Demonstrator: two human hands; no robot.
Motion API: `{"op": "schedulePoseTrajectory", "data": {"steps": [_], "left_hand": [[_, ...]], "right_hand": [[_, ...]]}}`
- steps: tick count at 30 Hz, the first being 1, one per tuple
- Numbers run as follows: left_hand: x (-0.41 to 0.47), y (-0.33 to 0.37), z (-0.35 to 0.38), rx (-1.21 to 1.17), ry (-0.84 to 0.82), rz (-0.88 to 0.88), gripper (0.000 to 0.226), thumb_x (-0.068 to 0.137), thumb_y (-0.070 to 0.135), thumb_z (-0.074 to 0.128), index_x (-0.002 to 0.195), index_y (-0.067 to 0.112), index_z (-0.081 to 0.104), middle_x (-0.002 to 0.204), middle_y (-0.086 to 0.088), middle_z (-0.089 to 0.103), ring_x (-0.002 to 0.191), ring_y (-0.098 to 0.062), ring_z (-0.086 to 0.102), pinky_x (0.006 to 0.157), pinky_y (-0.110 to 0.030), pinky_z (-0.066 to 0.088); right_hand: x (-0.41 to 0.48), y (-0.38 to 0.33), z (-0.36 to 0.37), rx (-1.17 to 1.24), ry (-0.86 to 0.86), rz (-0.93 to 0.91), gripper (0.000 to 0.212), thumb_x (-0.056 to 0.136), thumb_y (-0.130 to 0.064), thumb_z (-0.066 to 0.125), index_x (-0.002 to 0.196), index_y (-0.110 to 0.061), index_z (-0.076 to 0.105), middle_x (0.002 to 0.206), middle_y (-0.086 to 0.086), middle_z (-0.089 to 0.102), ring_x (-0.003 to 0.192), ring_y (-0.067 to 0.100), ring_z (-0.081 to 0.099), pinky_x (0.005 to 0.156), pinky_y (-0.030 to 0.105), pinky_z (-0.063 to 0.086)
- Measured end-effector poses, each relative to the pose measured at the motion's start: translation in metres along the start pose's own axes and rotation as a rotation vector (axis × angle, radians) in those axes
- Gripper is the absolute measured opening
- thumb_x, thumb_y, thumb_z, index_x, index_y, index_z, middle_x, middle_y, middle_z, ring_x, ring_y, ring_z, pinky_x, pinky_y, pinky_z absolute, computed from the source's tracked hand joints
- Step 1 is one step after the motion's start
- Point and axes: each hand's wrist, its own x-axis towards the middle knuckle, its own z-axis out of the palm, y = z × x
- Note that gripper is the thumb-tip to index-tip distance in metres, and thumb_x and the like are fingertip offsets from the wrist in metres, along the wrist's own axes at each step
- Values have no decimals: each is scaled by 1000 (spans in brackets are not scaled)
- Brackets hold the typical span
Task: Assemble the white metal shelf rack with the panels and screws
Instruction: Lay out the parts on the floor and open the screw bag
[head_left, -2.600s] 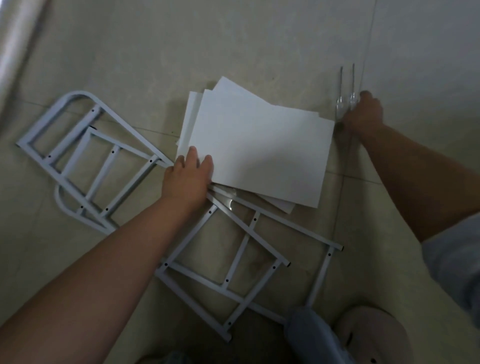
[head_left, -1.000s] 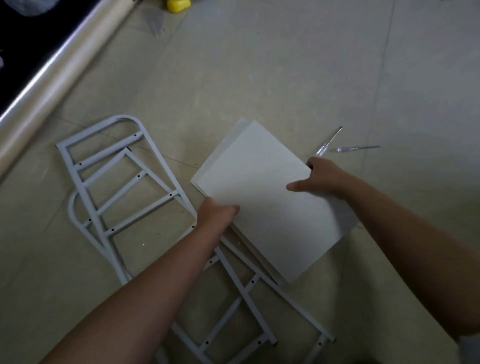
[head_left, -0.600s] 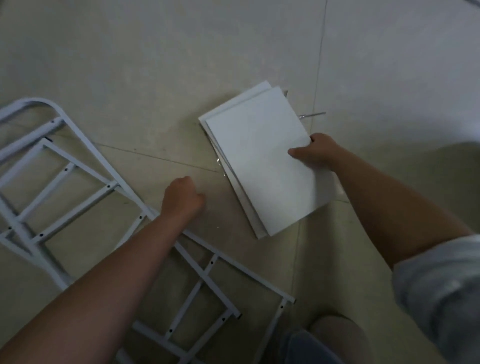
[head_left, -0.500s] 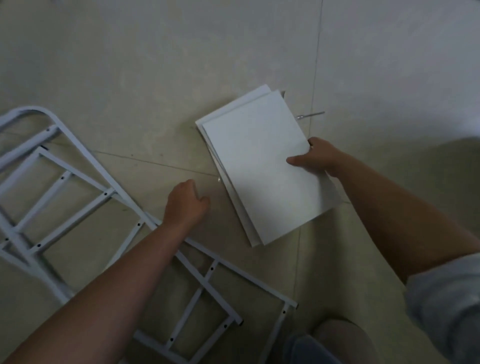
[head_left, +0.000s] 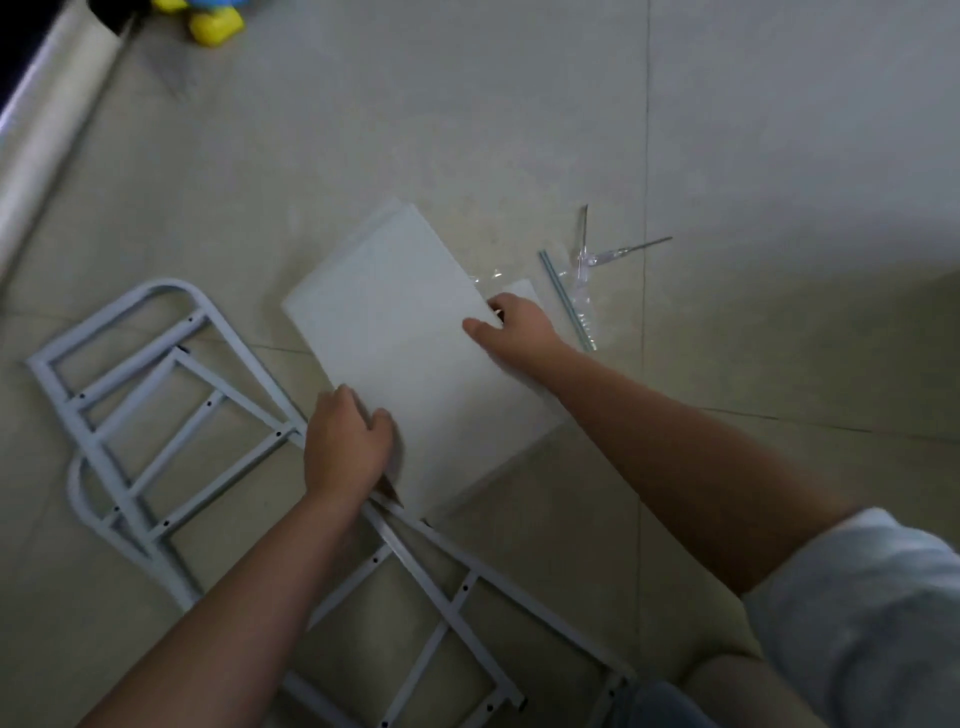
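White panels (head_left: 410, 353) lie stacked flat on the tiled floor (head_left: 467, 130), their near corner overlapping the metal side frames (head_left: 150, 415). The left hand (head_left: 345, 447) grips the stack's near-left edge, thumb on top. The right hand (head_left: 514, 327) clasps its far-right edge the same way. Just right of the panels lie a clear bag (head_left: 569, 301) and two screwdrivers (head_left: 584, 244). Well beyond the panels sits a yellow toy (head_left: 215, 23).

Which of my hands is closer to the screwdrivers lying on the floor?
Right. The right hand grips the far edge of the panels, a short way from the screwdrivers. The left hand holds their near edge by the metal frame, across the stack.
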Motion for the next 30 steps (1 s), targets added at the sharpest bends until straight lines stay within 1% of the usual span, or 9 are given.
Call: {"op": "schedulePoseTrajectory", "data": {"steps": [3, 6, 9, 13, 17, 20, 25, 27, 30], "left_hand": [[-2, -11, -8, 113, -44, 51, 20, 90, 17, 52, 92, -3, 48, 106, -23, 49, 100, -35, 49, 77, -37, 36], [2, -21, -8, 201, -59, 139, 29, 89, 13, 50, 106, -10, 48, 124, -28, 44, 115, -38, 42, 92, -42, 34], [4, -23, -3, 288, -105, 188, 38, 89, 16, 47, 118, -9, 44, 131, -26, 39, 122, -35, 36, 98, -43, 33], [1, -25, 5, 388, -181, 212, 54, 93, 24, 43, 138, -2, 27, 150, -19, 17, 138, -29, 16, 109, -38, 25], [0, -27, 7, 452, -223, 190, 58, 95, 27, 42, 142, 1, 21, 153, -16, 10, 141, -28, 9, 112, -38, 23], [2, -24, 5, 477, -171, 228, 43, 89, 26, 49, 123, 2, 39, 142, -18, 28, 131, -30, 26, 99, -40, 34], [7, -11, 8, 396, -110, 293, 29, 88, 22, 51, 107, 1, 49, 125, -18, 43, 117, -30, 39, 86, -37, 37], [13, -2, 11, 345, -99, 300, 30, 90, 24, 48, 110, 0, 50, 127, -19, 44, 119, -30, 39, 89, -37, 36], [19, 16, 11, 132, -79, 254, 42, 94, 27, 46, 128, 3, 46, 139, -18, 40, 131, -30, 33, 104, -36, 29]], "right_hand": [[12, -7, 23, 0, -33, -5, 37, 93, -20, 50, 126, -3, 51, 122, 18, 57, 114, 30, 52, 87, 25, 35], [13, 0, 27, -309, -81, -100, 37, 93, -19, 35, 113, 2, 57, 113, 23, 60, 107, 35, 55, 86, 30, 39], [11, 24, 13, -415, 144, -178, 32, 87, -11, 44, 108, 4, 62, 112, 23, 61, 107, 36, 54, 90, 35, 39], [-1, 59, -9, -537, 368, 263, 54, 83, -29, 57, 129, -5, 41, 135, 19, 40, 127, 34, 34, 101, 44, 29], [2, 76, -18, -398, 255, 513, 36, 82, -27, 52, 110, -6, 50, 110, 14, 56, 116, 34, 48, 100, 39, 29], [0, 65, -22, -350, 243, 386, 27, 84, -23, 43, 99, -6, 57, 81, 9, 52, 109, 34, 53, 100, 37, 33], [-11, 19, -57, -329, 525, -17, 22, 88, -17, 51, 93, -2, 65, 98, 19, 62, 99, 35, 54, 83, 35, 37], [-24, 8, -72, -293, 646, -312, 19, 81, -13, 57, 76, 3, 64, 82, 21, 60, 81, 34, 56, 70, 37, 40], [-46, -6, -93, -136, 741, -362, 19, 80, -9, 54, 71, 7, 60, 77, 19, 55, 71, 23, 48, 62, 29, 36]]}}
